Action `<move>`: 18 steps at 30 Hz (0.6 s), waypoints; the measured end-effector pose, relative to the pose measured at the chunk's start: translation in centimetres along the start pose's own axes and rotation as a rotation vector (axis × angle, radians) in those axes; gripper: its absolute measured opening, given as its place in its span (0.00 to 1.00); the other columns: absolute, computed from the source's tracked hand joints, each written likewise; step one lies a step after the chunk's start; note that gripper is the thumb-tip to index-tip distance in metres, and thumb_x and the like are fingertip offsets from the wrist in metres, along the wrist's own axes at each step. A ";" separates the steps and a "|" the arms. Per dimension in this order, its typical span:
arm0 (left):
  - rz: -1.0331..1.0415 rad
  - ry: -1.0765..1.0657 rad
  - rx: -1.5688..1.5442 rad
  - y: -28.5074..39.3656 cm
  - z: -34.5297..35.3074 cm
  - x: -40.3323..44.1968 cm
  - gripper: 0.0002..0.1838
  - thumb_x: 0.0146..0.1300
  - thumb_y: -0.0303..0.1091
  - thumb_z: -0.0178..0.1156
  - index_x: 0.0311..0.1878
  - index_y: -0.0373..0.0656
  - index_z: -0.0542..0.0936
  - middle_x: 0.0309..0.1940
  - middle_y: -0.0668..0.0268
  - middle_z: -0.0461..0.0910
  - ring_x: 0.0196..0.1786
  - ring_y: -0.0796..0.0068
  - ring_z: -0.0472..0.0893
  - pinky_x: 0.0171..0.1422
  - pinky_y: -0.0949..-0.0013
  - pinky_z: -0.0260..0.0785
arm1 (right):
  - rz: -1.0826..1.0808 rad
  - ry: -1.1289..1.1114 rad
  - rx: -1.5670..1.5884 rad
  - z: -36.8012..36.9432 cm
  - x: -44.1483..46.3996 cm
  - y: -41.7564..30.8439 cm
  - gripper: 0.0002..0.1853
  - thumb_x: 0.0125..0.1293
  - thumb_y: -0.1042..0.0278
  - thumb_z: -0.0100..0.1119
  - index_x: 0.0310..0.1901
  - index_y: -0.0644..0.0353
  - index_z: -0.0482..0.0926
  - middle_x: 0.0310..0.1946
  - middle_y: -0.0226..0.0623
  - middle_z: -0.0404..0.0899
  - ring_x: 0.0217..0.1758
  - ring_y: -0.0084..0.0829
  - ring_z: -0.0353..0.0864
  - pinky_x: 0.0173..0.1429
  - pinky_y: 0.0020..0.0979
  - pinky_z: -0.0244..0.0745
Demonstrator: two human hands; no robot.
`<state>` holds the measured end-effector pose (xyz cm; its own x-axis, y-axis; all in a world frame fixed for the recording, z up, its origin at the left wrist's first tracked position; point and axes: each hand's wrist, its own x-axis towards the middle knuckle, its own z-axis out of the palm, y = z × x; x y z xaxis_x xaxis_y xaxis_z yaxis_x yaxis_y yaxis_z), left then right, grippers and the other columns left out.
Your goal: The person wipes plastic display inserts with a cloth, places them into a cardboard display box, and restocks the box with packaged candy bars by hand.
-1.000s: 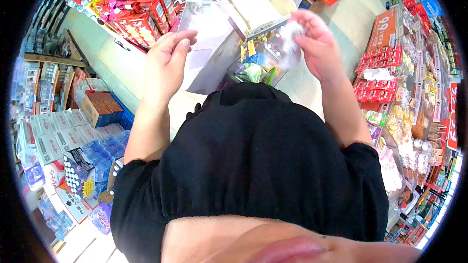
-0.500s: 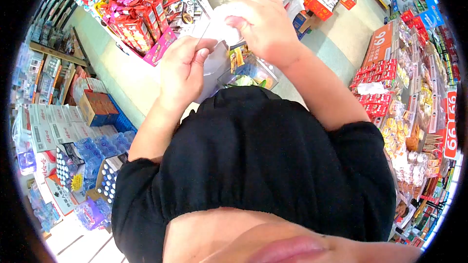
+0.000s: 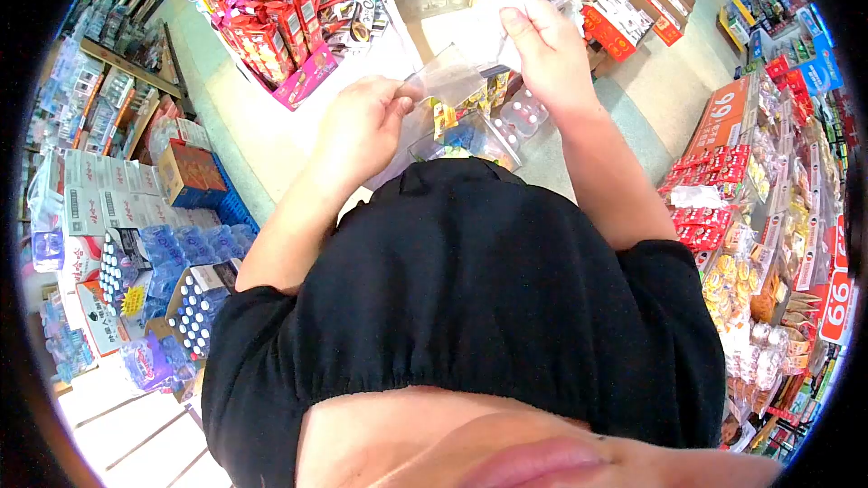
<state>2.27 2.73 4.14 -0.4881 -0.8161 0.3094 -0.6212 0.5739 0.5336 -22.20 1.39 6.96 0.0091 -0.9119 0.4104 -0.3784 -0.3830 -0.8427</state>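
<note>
My left hand (image 3: pixel 362 126) is closed, thumb against fingers, at the edge of a clear plastic sheet or bag (image 3: pixel 443 81). Higher and to the right, my right hand (image 3: pixel 551 50) is closed, its thumb over the bent fingers, beside a glaring white patch (image 3: pixel 479 27). What it grips there is washed out by light. Yellow packets (image 3: pixel 446 117) show below and behind the clear plastic. Just right of them lies a clear pack with white-capped bottles (image 3: pixel 521 117).
A heap of red snack packets (image 3: pixel 271 32) stands in a pink-edged display box (image 3: pixel 306 79) at the upper left. Red cartons (image 3: pixel 610 27) sit at the upper right. Stacked bottle packs (image 3: pixel 181 253) rise on the left, and shelves of packaged snacks (image 3: pixel 714 181) line the right.
My right hand has moved right, away from my left hand, widening the gap between them. The clear plastic and yellow packets show more fully. The camera view has shifted slightly.
</note>
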 end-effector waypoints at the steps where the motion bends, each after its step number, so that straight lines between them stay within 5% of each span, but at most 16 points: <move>1: -0.012 0.013 -0.017 0.2 0.1 0.1 0.11 0.66 0.23 0.55 0.47 0.37 0.84 0.34 0.61 0.84 0.39 0.68 0.83 0.48 0.66 0.75 | -0.140 0.035 -0.120 -0.1 0.3 -0.3 0.14 0.71 0.66 0.56 0.52 0.64 0.82 0.48 0.42 0.84 0.54 0.36 0.81 0.61 0.34 0.73; 3: -0.032 0.033 -0.048 0.6 0.1 0.3 0.10 0.67 0.23 0.55 0.47 0.37 0.84 0.35 0.60 0.84 0.40 0.69 0.84 0.48 0.66 0.75 | -0.416 0.114 -0.360 0.0 0.8 -0.4 0.15 0.71 0.66 0.57 0.53 0.64 0.82 0.49 0.43 0.83 0.54 0.36 0.81 0.60 0.33 0.73; 6: -0.080 0.127 -0.166 1.0 -0.2 0.7 0.10 0.68 0.23 0.55 0.47 0.37 0.84 0.36 0.60 0.85 0.40 0.70 0.83 0.48 0.67 0.75 | -0.431 0.150 -0.482 -0.3 0.4 0.0 0.16 0.69 0.67 0.60 0.55 0.63 0.81 0.49 0.44 0.83 0.54 0.38 0.81 0.60 0.33 0.73; 9: -0.118 0.129 -0.155 1.1 -0.5 1.0 0.10 0.68 0.24 0.55 0.47 0.37 0.84 0.37 0.60 0.85 0.39 0.71 0.83 0.48 0.68 0.75 | -0.230 0.138 -0.232 0.7 -0.4 -0.3 0.15 0.64 0.67 0.60 0.51 0.58 0.83 0.45 0.47 0.84 0.50 0.46 0.82 0.56 0.39 0.75; 12: -0.062 0.129 -0.183 1.9 0.3 1.1 0.10 0.68 0.24 0.54 0.47 0.37 0.84 0.35 0.60 0.85 0.38 0.71 0.83 0.48 0.68 0.75 | -0.397 0.158 -0.291 2.4 -0.6 -1.3 0.14 0.63 0.66 0.61 0.51 0.56 0.84 0.44 0.48 0.84 0.48 0.47 0.83 0.54 0.41 0.76; 15: -0.033 0.162 -0.205 2.9 0.3 1.1 0.10 0.67 0.23 0.54 0.46 0.37 0.84 0.35 0.61 0.84 0.38 0.70 0.83 0.47 0.67 0.75 | -0.267 0.060 -0.172 2.9 0.0 -0.9 0.13 0.64 0.65 0.61 0.49 0.56 0.84 0.43 0.48 0.84 0.49 0.48 0.82 0.52 0.42 0.76; 18: -0.029 0.159 -0.128 2.0 0.1 0.8 0.08 0.63 0.26 0.58 0.42 0.40 0.85 0.35 0.56 0.83 0.41 0.56 0.83 0.49 0.60 0.74 | -0.257 -0.087 -0.223 1.9 0.0 0.1 0.12 0.66 0.62 0.58 0.46 0.59 0.83 0.39 0.48 0.84 0.48 0.50 0.81 0.52 0.45 0.74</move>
<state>0.57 3.21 5.32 -0.3619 -0.8384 0.4075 -0.5456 0.5449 0.6367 -20.49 1.12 6.24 0.2054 -0.8025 0.5602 -0.5464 -0.5689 -0.6147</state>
